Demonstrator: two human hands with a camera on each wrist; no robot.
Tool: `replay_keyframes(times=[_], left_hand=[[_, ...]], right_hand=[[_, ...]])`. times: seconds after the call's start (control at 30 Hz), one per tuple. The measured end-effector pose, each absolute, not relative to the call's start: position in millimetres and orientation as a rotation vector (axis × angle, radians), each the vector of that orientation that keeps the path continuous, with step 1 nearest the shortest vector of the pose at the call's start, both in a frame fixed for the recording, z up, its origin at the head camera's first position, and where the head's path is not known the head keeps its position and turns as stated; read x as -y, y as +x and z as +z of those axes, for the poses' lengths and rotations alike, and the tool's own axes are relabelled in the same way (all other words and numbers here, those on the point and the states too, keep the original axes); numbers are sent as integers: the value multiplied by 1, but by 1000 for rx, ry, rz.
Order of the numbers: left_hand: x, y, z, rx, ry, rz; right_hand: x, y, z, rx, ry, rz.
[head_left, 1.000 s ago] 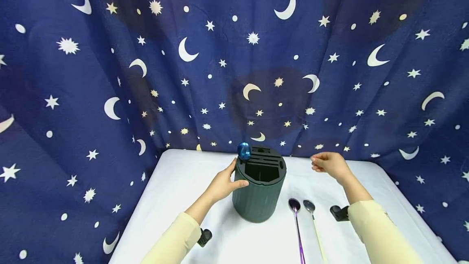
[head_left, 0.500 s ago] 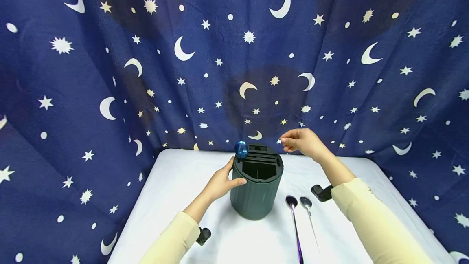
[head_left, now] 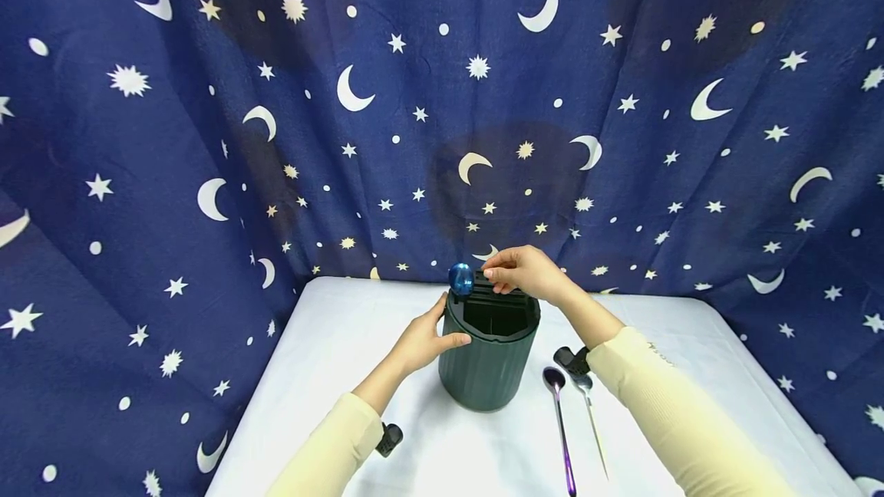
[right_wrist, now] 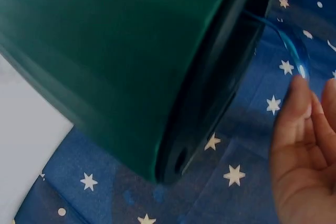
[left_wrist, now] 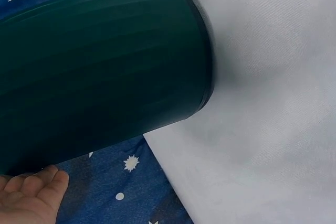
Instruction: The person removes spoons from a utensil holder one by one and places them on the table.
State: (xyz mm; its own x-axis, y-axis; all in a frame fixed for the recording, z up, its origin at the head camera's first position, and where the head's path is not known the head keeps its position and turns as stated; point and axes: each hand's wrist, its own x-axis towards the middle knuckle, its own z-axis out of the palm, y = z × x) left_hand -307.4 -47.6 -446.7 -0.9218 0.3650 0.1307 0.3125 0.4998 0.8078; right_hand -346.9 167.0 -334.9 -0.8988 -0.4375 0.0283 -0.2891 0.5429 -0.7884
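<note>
A dark green round utensil holder [head_left: 486, 374] with a slotted black top stands upright on the white table. Held in its top at the back left is a blue spoon [head_left: 461, 280], bowl upward. My left hand [head_left: 421, 340] grips the holder's left side near the rim, thumb across the front and fingers farther back. Above the slots is my right hand [head_left: 528, 273], fingers bent and thumb near the fingertips, a small gap from the spoon's bowl in the head view. In the right wrist view its thumb tip [right_wrist: 300, 83] overlaps the blue spoon's bowl [right_wrist: 298, 51].
A purple spoon [head_left: 561, 428] and a silver spoon [head_left: 592, 416] lie side by side on the table [head_left: 373, 313], right of the holder. Behind hangs a blue curtain [head_left: 414, 175] with moons and stars. A black wrist camera [head_left: 569, 360] sits below each hand.
My right hand has moved left from the table's right side, over the holder's top, to the blue spoon. The left hand has stayed on the holder.
</note>
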Motion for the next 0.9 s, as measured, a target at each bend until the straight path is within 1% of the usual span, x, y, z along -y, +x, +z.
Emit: replay_keyframes(times=[0.3,0.73,0.9], left_hand=[[48,-308,-446,-2668,612,1406],[48,-307,-447,-2656,606,1423],[48,-307,-447,-2667,625,1430]], right_hand=[[-149,-348,-347,-2704,-696,-1132],[-136,-345,-360,-2472,-558,-1435],[-138,-344,-358,-2466,-595,-1451]])
